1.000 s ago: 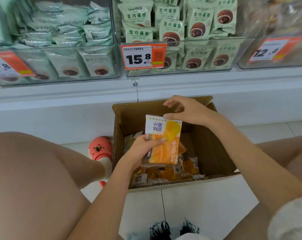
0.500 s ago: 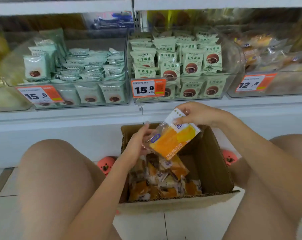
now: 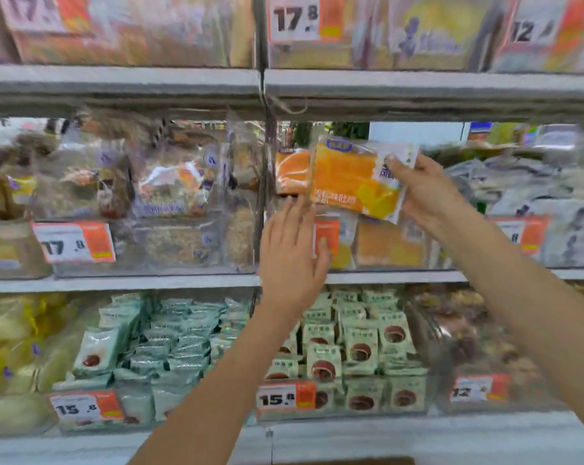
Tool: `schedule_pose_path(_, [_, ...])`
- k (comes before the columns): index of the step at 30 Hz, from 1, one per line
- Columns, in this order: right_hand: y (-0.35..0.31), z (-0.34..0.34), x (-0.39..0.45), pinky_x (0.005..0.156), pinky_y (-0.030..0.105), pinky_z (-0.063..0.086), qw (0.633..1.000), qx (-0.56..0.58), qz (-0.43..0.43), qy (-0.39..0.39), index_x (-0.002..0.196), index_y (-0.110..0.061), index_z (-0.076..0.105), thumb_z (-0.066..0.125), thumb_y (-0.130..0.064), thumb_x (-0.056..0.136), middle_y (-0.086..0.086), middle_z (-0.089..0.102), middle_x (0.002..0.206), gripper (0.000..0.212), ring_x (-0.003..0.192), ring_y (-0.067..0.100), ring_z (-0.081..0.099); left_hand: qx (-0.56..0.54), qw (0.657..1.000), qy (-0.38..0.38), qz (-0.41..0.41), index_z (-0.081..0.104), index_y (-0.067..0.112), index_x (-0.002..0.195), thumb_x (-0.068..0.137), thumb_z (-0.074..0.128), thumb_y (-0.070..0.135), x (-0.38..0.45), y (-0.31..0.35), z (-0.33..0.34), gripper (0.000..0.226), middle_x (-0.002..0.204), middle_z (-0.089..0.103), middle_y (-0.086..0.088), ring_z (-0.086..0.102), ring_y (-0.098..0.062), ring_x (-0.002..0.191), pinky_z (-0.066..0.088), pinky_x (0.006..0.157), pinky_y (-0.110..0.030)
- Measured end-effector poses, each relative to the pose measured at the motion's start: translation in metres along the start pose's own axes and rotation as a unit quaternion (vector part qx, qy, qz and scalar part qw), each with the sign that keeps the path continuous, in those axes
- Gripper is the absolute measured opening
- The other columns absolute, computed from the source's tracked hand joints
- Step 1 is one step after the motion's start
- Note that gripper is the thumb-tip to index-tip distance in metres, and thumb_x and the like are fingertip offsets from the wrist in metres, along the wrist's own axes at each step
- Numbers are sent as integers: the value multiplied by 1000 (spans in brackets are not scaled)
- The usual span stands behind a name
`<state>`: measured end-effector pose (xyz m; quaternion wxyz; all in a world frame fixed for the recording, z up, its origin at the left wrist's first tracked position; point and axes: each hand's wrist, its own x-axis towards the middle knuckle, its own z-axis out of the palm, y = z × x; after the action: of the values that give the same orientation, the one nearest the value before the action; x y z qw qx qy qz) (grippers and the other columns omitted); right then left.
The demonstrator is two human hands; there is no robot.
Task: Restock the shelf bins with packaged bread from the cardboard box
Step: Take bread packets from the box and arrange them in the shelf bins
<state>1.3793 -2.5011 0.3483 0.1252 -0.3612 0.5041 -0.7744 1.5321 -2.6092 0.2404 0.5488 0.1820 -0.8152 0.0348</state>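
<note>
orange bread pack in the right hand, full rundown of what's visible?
The orange bread pack is a flat, glossy plastic wrapper, orange and yellow with a white right end and blurred print. The right hand pinches that end, holding it tilted before the middle-shelf clear bin, where similar orange packs sit. The left hand is open, just below its lower left corner.

- Orange-and-white price tag reading 17.8 [image 3: 74,242] hangs on the front of a clear bin at middle left.
- A second 17.8 tag [image 3: 295,19] sits on the top row.
- Pale green packets with a brown round picture [image 3: 361,350] stand in rows on the lower shelf.
- A 15.8 tag [image 3: 285,396] is fixed in front of them.
- Another 15.8 tag [image 3: 86,407] sits further left.
</note>
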Motion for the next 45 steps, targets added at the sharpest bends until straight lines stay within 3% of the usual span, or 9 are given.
schedule_pose_path(4, [1,26,72,92,55,50,997,-62,-46,31,85,-19,65,67,-18,87,12,69,101,3,102,33,65,108,992,4,67,62,2,120,93,35,34,41,-17,38,50,118,65,-15,59,-31,112,29,105,-39])
schedule_pose_path(8, [21,55,108,96,46,49,996,-88,-4,17,108,-5,63,63,-14,90,13,66,113,20,99,26,63,152,976,111,106,51,13,88,92,39,31,33,-28,51,22,79,58,-6,45,-24,79,35,79,-36])
schedule_pose_path(20, [62,71,115,101,41,45,983,-177,38,-27,125,-10,57,61,-27,91,5,62,123,38,111,20,58,156,973,127,112,43,15,85,94,36,31,33,-32,57,20,77,52,-2,40,-21,74,33,78,-34])
schedule_pose_path(23, [59,71,113,103,45,42,976,-209,55,-18,137,-11,41,64,-39,87,7,51,136,62,124,27,50,145,976,115,111,43,15,85,95,35,31,34,-30,56,20,76,51,-2,40,-21,74,33,78,-34])
schedule_pose_path(27, [45,59,100,103,43,42,960,-269,75,7,138,-8,28,68,-41,84,13,43,141,75,127,29,45,130,983,66,113,47,13,91,94,35,31,34,-29,50,22,81,55,-5,46,-24,76,35,82,-36])
schedule_pose_path(30, [33,47,75,97,36,43,957,-285,42,42,133,-9,33,68,-38,85,11,46,135,66,123,27,47,116,990,-4,78,58,6,116,96,33,33,35,-23,44,42,110,63,-10,54,-27,102,33,98,-39])
schedule_pose_path(35, [22,27,1,73,23,44,959,-273,-42,57,119,-11,46,67,-31,86,2,52,107,45,97,15,52,42,992,-61,105,32,1,144,101,18,42,-15,-6,25,61,150,32,-19,23,-30,142,13,117,-45])
schedule_pose_path(40, [52,-7,-97,76,14,45,933,-314,-175,27,101,-16,49,69,-23,86,1,55,98,26,87,11,54,-49,975,-97,195,46,7,124,99,27,32,-121,4,17,40,124,60,-16,47,-29,117,37,102,-43])
schedule_pose_path(45, [149,-48,-191,75,26,44,913,-395,-31,-95,96,-15,49,69,-24,84,-5,52,91,25,85,12,53,-83,953,-265,122,45,9,117,94,37,29,-234,7,21,32,105,61,-11,59,-29,93,44,82,-37])
